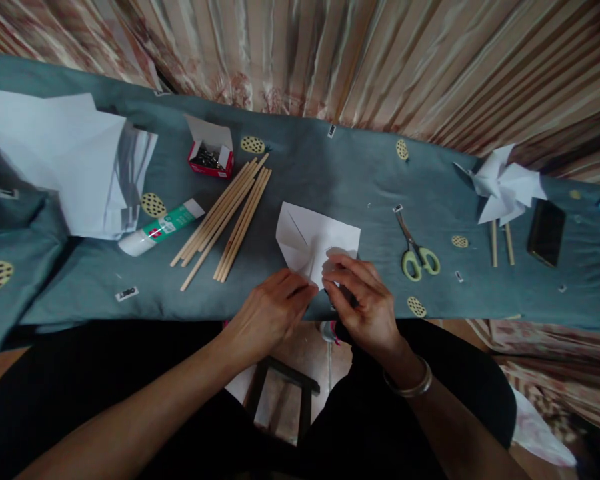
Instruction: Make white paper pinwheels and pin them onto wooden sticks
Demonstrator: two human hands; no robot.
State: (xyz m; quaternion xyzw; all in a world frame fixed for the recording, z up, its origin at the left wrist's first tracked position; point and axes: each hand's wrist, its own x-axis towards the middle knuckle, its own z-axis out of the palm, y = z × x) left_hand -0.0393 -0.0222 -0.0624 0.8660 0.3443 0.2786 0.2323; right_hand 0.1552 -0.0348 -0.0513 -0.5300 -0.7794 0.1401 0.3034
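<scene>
A white sheet of paper point(325, 230) with cut or folded flaps lies near the table's front edge, a crease or slit line running across its left part. My left hand point(275, 307) pinches the near corner of this paper between thumb and fingers. Just to the right, my right hand point(365, 300) has bent fingers, thumb and fingertips gripping the paper's near right part. The exact contact under the right fingers is partly hidden. Green-handled scissors point(420, 261) lie right of my right hand. Left of the paper are several wooden sticks point(225, 213).
A glue stick point(163, 227) and a red box of small metal pieces point(211, 159) are left of the sticks. Stacked white paper point(55, 160) covers the far left. At right are finished paper pinwheels point(503, 183) on two sticks and a dark phone point(547, 232). Pleated curtains point(290, 53) hang behind.
</scene>
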